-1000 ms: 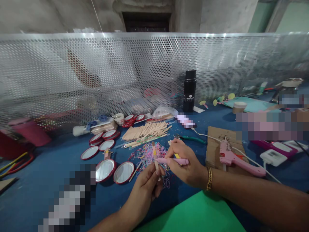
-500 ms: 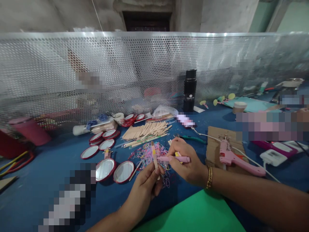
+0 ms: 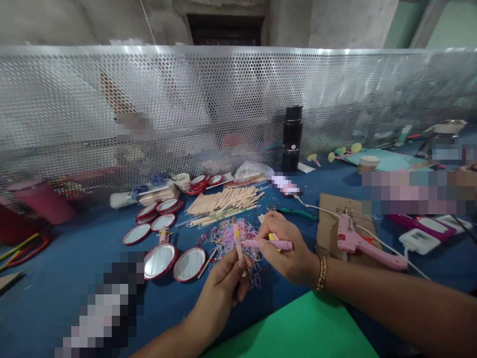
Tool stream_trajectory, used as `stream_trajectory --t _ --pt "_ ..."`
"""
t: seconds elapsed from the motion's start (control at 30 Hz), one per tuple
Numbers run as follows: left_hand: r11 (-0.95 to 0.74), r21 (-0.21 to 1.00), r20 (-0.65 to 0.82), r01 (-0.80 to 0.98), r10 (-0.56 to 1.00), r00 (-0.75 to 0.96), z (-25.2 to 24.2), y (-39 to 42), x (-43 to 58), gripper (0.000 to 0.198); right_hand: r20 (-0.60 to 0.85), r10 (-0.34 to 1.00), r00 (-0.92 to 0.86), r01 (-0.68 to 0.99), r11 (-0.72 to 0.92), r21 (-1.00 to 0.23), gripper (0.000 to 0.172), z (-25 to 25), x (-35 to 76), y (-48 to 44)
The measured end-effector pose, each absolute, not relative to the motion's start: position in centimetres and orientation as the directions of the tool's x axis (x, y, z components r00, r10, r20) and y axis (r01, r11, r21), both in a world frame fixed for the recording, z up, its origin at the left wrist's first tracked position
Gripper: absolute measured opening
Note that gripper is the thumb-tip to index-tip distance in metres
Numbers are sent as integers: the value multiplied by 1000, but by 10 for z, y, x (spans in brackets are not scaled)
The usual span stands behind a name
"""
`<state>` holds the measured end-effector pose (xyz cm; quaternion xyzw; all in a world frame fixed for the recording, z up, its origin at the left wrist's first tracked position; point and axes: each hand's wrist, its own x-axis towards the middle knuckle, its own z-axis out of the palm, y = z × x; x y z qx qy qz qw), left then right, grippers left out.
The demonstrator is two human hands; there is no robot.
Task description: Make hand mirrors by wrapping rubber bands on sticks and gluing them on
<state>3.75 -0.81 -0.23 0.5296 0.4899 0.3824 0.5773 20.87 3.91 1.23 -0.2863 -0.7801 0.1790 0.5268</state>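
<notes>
My left hand (image 3: 228, 281) pinches the lower end of a wooden craft stick (image 3: 237, 239), which stands nearly upright with yellow and pinkish bands of colour on it. From the other side, my right hand (image 3: 281, 248) grips a pink marker (image 3: 283, 245), its tip at or very close to the stick's edge. Something yellow (image 3: 274, 237) also shows among the right fingers; what it is I cannot tell. Behind both hands lies a tangle of coloured rubber bands (image 3: 227, 233). A heap of plain craft sticks (image 3: 223, 200) sits farther back.
Several red-rimmed round mirrors (image 3: 189, 264) lie on the left. A pink glue gun (image 3: 367, 246) rests on cardboard (image 3: 328, 219) to the right, its cord trailing. Green sheet (image 3: 294, 330) in front; black bottle (image 3: 292, 139) and perforated metal screen (image 3: 167, 99) behind. Pliers (image 3: 298, 214) lie mid-table.
The view has shifted very slightly. Both hands keep their holds on the stick and the marker, with hardly any movement between them.
</notes>
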Motion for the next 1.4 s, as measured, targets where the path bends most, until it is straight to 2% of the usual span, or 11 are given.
stream_trajectory --t 0.13,0.33,0.5,0.67,1.4 --pt "151 985 -167 87 960 224 -2 -8 38 34 703 633 -325 259 775 -577 13 12 208 39" --pt "135 986 -154 100 964 218 -1 -9 38 31 719 646 -258 269 762 -589 13 14 209 39" --pt "142 986 -158 89 965 207 -1 -8 39 32 704 635 -317 261 772 -579 14 13 209 39" --pt "135 986 -153 95 963 220 -2 -8 38 31 712 649 -266 271 760 -591 13 14 209 39" --pt "139 984 -160 111 963 216 -1 -9 38 30 709 651 -271 232 759 -608 11 12 208 41"
